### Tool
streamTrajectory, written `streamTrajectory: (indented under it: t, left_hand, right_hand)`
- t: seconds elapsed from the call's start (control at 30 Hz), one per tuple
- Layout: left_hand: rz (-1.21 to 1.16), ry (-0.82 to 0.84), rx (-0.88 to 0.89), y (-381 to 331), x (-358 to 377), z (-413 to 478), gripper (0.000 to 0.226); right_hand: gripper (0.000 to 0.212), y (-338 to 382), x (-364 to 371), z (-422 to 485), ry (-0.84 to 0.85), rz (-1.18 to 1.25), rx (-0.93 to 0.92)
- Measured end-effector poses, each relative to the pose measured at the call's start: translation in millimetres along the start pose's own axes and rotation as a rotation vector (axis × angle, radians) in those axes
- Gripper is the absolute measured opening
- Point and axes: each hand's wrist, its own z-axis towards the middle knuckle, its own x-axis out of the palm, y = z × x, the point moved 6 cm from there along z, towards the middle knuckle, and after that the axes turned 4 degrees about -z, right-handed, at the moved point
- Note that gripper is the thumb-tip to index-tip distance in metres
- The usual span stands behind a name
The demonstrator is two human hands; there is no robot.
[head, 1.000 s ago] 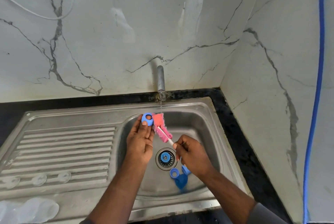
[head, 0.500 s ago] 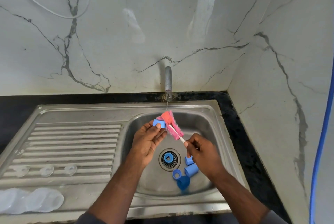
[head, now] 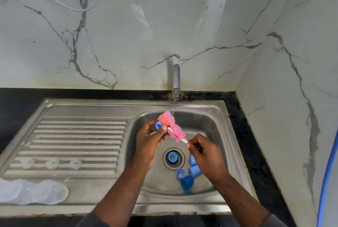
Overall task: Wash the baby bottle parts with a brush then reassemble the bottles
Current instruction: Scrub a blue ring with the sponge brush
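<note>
**Brush meets ring under the tap**

Head view: the left hand (head: 149, 142) has its grip clamped on a small blue ring (head: 157, 125) over the far side of the sink (head: 219, 135). The right hand (head: 204, 153) pinches the white stem of the pink sponge brush (head: 172, 126), whose head is against the ring, under a thin stream (head: 174, 106) from the tap (head: 176, 78). More blue parts (head: 186, 181) lie in the basin, near right. Clear teats (head: 52, 164) sit on the drainboard (head: 82, 135), left.

A tap (head: 176, 78) stands behind the sink basin (head: 215, 128). The drainboard (head: 82, 135) to its left carries three teats (head: 52, 164). Bottle parts (head: 194, 170) lie in the basin, right of the drain (head: 172, 158).
</note>
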Motion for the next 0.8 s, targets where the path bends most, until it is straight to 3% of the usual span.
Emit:
streamTrajectory:
  t: [0.13, 0.23, 0.4, 0.6, 0.8]
  left_hand:
    - [0.022, -0.041, 0.01, -2, -8, -2, 0.036]
    - [0.233, 0.018, 0.064, -6, -12, 0, 0.053]
    - [0.457, 0.07, 0.185, -14, -11, -3, 0.04]
    - [0.436, -0.04, 0.18, -21, -31, -3, 0.052]
    - [0.653, 0.057, 0.195, -26, -49, 5, 0.045]
  right_hand:
    - [0.019, -3, 3, -2, 0.007, -0.047, -0.005]
    - [0.019, -7, 3, -6, 0.006, -0.07, -0.002]
    - [0.019, 1, 9, -2, -0.002, -0.079, -0.021]
    - [0.009, -9, 4, -6, 0.007, -0.02, 0.038]
    - [0.021, 3, 5, -4, 0.091, 0.104, -0.004]
